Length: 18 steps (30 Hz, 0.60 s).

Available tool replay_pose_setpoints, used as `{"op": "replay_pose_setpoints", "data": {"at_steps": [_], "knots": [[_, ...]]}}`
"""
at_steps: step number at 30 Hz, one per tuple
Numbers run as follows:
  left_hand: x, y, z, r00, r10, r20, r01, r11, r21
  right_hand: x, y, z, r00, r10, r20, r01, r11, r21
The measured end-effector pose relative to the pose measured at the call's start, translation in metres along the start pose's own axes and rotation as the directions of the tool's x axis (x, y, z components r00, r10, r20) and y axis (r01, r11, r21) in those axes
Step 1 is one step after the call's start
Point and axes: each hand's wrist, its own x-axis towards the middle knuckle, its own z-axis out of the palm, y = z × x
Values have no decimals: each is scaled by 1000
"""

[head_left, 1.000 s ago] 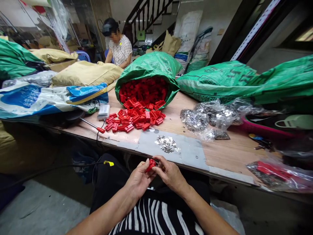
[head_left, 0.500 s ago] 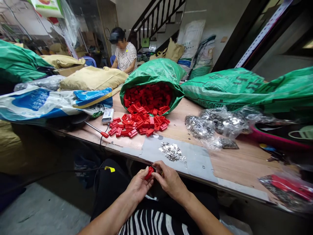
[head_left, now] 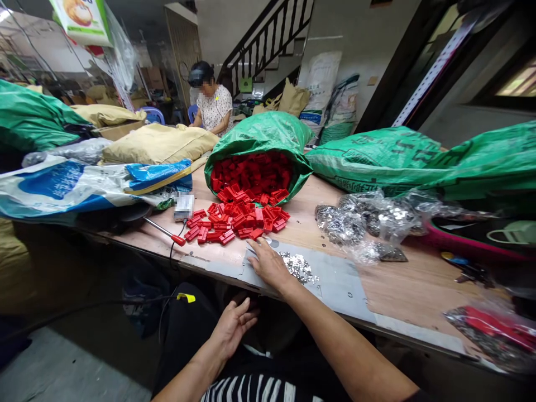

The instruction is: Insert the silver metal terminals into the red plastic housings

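My left hand (head_left: 235,325) is held palm up over my lap, below the table edge. Its fingers are loosely apart and nothing shows in them. Over the grey mat (head_left: 335,273) reaches my right hand (head_left: 270,265), its fingertips near the front of a heap of red plastic pieces (head_left: 238,220). A thin pointed tool (head_left: 250,250) sticks out between its thumb and forefinger; the exact kind is unclear. Just right of this hand lies a pile of small shiny metal pieces (head_left: 299,267), partly covered by the hand.
Behind the heap, a green sack (head_left: 263,131) lies with its mouth open, full of red pieces. Plastic bags of metal parts (head_left: 347,220) sit to the right. A red-tipped metal lever (head_left: 165,230) juts out at left. Across the table sits another person (head_left: 213,106).
My right hand has moved from my lap up and forward to the red heap. The red piece that was in my left hand no longer shows there, and that hand has opened.
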Motion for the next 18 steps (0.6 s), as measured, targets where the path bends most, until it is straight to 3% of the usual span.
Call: {"op": "replay_pose_setpoints", "data": {"at_steps": [5, 8, 10, 12, 14, 18], "knots": [[-16, 9, 12, 993, 33, 112, -52, 985, 167, 5, 1, 1, 999, -30, -28, 33, 992, 119], [-28, 17, 22, 962, 194, 195, -239, 939, 247, -11, 0, -7, 993, -83, -81, 98, 974, 203], [-35, 22, 29, 902, 392, 181, -428, 866, 259, -31, -4, -15, 987, -112, -118, 144, 940, 310], [-40, 28, 35, 808, 581, 98, -585, 773, 246, -57, -10, -24, 990, -113, -90, 140, 901, 410], [-43, 34, 39, 753, 657, 34, -644, 726, 240, -84, -17, -33, 990, -133, -37, 134, 859, 495], [-47, 38, 46, 831, 542, 126, -554, 785, 278, -125, -25, -43, 987, -137, 81, 63, 803, 592]]}}
